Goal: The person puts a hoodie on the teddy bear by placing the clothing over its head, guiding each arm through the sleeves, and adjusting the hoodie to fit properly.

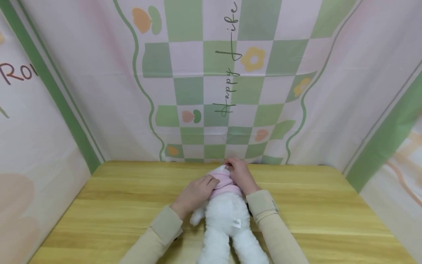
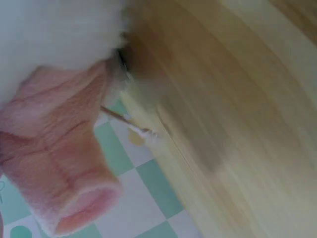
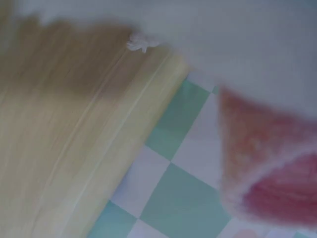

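A fluffy white plush toy (image 1: 227,212) lies on the table with its legs toward me and a small white tag (image 1: 236,223) low on its body. A pink fleece garment (image 1: 225,187) is bunched round its upper end. My left hand (image 1: 196,192) grips the garment's left side with curled fingers. At the upper right, my right hand (image 1: 240,174) bends its fingers over the edge by the toy's top. In the left wrist view, a sleeve of the garment (image 2: 59,148) hangs with its cuff open; a cord (image 2: 119,118) with a white tip shows beside it. The right wrist view shows another cuff (image 3: 237,193).
The wooden table (image 1: 138,198) ends at a curtain-like cloth (image 1: 217,88) with green checks and lettering. Pale printed cloths (image 1: 43,154) stand at both sides. A stubby white plush arm (image 1: 197,217) sticks out to the toy's left.
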{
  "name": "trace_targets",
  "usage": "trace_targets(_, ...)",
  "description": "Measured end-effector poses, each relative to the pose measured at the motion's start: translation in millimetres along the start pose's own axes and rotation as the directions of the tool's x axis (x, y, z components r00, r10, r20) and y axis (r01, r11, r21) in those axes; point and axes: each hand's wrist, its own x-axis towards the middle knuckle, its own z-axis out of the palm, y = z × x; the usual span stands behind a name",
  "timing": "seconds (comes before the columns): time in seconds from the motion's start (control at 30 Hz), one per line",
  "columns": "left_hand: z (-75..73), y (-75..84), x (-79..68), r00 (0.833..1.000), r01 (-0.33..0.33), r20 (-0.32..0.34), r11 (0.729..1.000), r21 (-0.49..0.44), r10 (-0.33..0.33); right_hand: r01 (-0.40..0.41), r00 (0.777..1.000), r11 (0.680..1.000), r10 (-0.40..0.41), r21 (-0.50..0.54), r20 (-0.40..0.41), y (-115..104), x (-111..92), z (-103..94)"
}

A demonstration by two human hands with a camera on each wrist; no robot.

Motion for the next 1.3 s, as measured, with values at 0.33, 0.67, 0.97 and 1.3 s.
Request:
trace_targets(0.33, 1.3, 4.9, -3.2, 1.0, 0.018, 0.012, 1.0, 0.024, -0.018, -0.034, 0.999, 0.999, 0.034, -0.007, -0.034, -2, -2, -0.4)
trace_targets(0.67, 13.6, 4.4, -8.3, 0.991, 0.134, -0.011, 0.989, -0.054, -0.135, 0.151, 0.95, 0.986, -0.163, 0.067, 0.267, -10, 6, -31.9)
trace_targets(0.97, 14.7, 0.1, -3.5, 0.996, 0.056, -0.059, 0.997, -0.056, -0.059, 0.16, 0.915, 0.985, -0.172, 0.061, 0.366, -9, 11, -28.0)
trace_targets(1.3, -1.1, 7.4, 8.3, 0.983, 0.179, 0.073, 0.974, -0.139, -0.17, 0.174, 0.985, 0.982, -0.173, -0.069, 0.025, -6, 7, -6.8)
